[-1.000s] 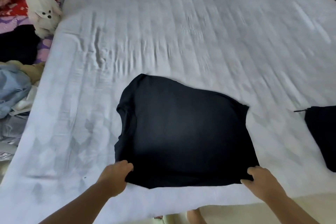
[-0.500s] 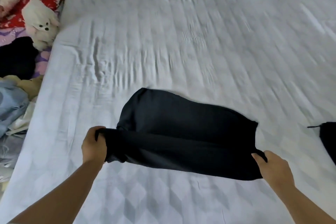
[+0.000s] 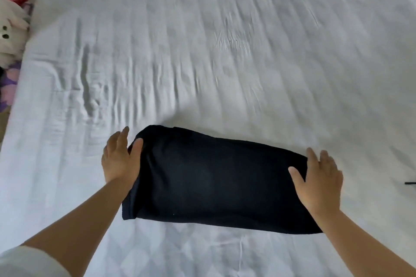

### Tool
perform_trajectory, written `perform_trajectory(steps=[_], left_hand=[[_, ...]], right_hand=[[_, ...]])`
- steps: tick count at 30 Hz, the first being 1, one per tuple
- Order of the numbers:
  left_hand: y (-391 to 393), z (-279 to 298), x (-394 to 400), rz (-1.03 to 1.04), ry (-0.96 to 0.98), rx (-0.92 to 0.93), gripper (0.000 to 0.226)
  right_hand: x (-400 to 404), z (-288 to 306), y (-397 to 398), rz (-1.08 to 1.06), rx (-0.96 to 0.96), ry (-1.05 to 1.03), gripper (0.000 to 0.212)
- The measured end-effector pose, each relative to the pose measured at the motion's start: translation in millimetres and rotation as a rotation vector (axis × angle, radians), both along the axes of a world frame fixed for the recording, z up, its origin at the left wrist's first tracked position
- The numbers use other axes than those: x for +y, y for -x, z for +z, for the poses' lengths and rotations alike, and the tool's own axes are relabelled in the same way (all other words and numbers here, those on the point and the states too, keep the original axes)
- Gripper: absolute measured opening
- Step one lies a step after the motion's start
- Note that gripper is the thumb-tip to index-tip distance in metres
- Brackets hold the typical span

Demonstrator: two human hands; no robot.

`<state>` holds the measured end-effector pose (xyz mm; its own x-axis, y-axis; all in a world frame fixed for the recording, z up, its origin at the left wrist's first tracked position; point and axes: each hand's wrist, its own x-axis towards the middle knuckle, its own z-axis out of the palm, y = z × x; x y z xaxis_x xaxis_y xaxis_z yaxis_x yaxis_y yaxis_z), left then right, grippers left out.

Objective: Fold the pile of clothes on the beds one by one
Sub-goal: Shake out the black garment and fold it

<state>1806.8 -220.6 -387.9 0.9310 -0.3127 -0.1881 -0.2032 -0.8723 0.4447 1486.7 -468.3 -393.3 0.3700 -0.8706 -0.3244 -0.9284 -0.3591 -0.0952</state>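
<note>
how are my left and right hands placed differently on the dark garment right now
The left hand rests at the dark garment's left end, thumb on the cloth and fingers on the white sheet. The right hand lies at its right end, sitting nearer you. Both are flat, fingers straight.

A dark navy garment (image 3: 216,182) lies folded flat on the white bed (image 3: 202,51), forming a wide, short rectangle. It sits near the bed's near edge, roughly midway between the left and right sides, with its long sides slanting slightly down toward the right. Its top left corner is rounded and its surface is smooth.
</note>
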Motion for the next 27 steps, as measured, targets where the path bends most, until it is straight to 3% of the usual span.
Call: perform_trajectory(steps=[4, 8, 12, 15, 17, 20, 24, 27], left_hand=[[34, -37, 9, -0.381, -0.372, 0.019, 0.068], [58, -52, 25, -0.647, -0.532, -0.004, 0.081], [52, -59, 50, -0.568, -0.585, 0.002, 0.08], [41, -54, 77, -0.356, -0.684, 0.009, 0.093], [39, -48, 83, -0.2, -0.678, 0.059, 0.085], [50, -39, 70, 0.038, -0.471, 0.197, 0.076], [65, -38, 60, 0.067, -0.147, 0.246, 0.054], [58, -34, 69, 0.046, -0.145, 0.205, 0.044]], right_hand=[[36, -27, -14, 0.254, 0.071, -0.108, 0.058], [51, -46, -12, 0.325, 0.105, -0.165, 0.081], [43, -62, 12, 0.273, 0.146, -0.143, 0.084], [38, -54, 24, 0.159, 0.183, -0.184, 0.081], [38, -48, 30, 0.119, 0.188, -0.199, 0.084], [44, -41, 35, 0.067, 0.223, -0.164, 0.097], [60, -30, 35, -0.141, 0.253, -0.134, 0.088], [64, -30, 42, -0.135, 0.34, -0.102, 0.08]])
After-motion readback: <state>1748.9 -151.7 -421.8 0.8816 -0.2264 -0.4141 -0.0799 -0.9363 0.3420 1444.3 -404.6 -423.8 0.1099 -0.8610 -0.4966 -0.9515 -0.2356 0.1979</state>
